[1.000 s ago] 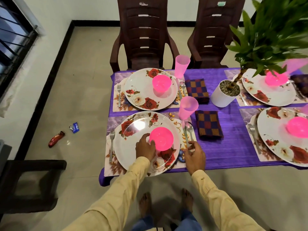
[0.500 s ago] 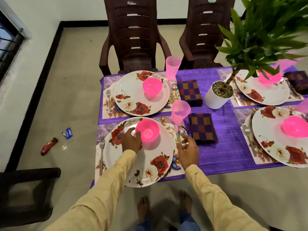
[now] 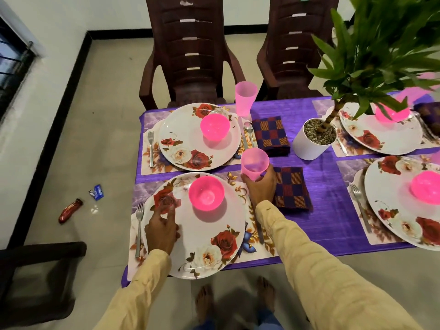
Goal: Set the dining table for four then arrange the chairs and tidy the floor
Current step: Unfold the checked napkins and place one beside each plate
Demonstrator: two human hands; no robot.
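On the floor left of the counter lie a red wrapper (image 3: 70, 210) and, just beyond it, a small blue wrapper (image 3: 97, 191), both well apart from the counter's left edge. A dark chair (image 3: 35, 277) stands off the near left corner.

At the near left corner of the counter (image 3: 319, 179), which is covered in purple cloth, a fork (image 3: 138, 228) lies on a placemat just left of a floral plate (image 3: 197, 225). The left hand (image 3: 162, 232) rests on the plate's left rim, its grip closed lightly on that rim, thumb on top. A pink bowl (image 3: 206, 193) sits in the far half of this plate.

Behind it, along the left edge, a second floral plate (image 3: 188, 144) carries another pink bowl (image 3: 214, 127), with a fork at its left and a tall pink cup (image 3: 245, 98) at its far right. Two brown chairs (image 3: 190, 51) stand against the far edge.

The right hand (image 3: 260, 189) grasps a pink tumbler (image 3: 254, 164) near its base, fingers wrapped around it; the tumbler stands upright just right of the near plate's far corner. A checked napkin (image 3: 291, 190) lies immediately right of that hand, and another sits behind it.

A white pot (image 3: 312, 139) with a leafy plant stands mid-counter. Two more floral plates with pink bowls lie along the right side, partly cut off.
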